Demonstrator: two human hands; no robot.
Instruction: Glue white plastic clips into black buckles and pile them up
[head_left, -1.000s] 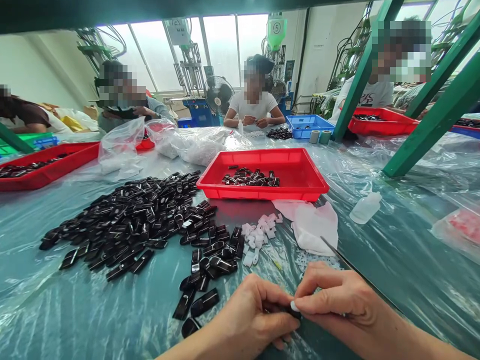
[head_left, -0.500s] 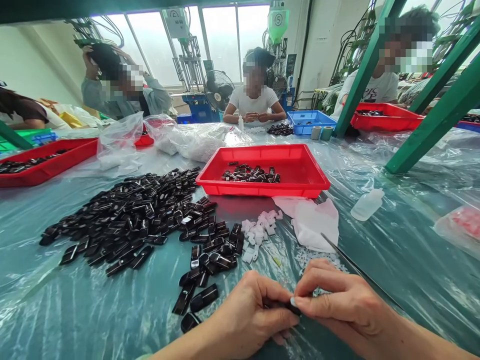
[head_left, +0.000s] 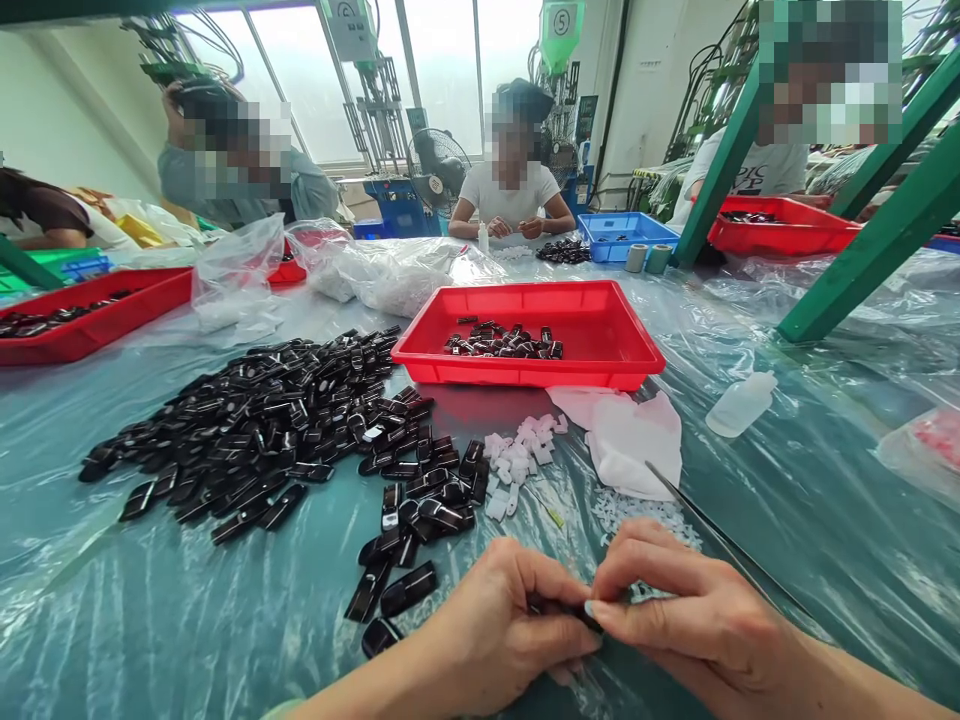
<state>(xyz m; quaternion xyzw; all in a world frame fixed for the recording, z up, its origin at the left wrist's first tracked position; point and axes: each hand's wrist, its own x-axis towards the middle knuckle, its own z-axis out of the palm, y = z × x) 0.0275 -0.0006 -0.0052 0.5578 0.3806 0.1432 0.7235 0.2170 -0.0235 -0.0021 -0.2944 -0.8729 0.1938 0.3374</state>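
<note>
My left hand (head_left: pixel 510 625) is closed around a small black plastic piece (head_left: pixel 589 618), mostly hidden by the fingers. At the piece's right end, the thumb and forefinger of my right hand (head_left: pixel 686 605) are pinched together. A pale spot shows at that thumb's tip; whether it is the nail or a small white part I cannot tell. Several similar loose black plastic pieces (head_left: pixel 409 590) lie left of my hands, in front of a large heap of black pieces (head_left: pixel 262 420). Just beyond my hands sits a small pile of white plastic parts (head_left: pixel 517 455).
A red tray (head_left: pixel 600 372) holding black pieces stands ahead. Pointed metal tweezers (head_left: pixel 720 535) lie beside my right hand, against a white cloth (head_left: pixel 634 445) and tiny clear bits (head_left: pixel 645 515). A translucent bottle (head_left: pixel 741 405) lies to the right. Green posts (head_left: pixel 862 240) rise there; co-workers sit across the table.
Both hands stay almost in place around the black piece, the right fingers shifting slightly. The view has tilted a little. Across the table, the middle co-worker's hands have moved apart somewhat.
</note>
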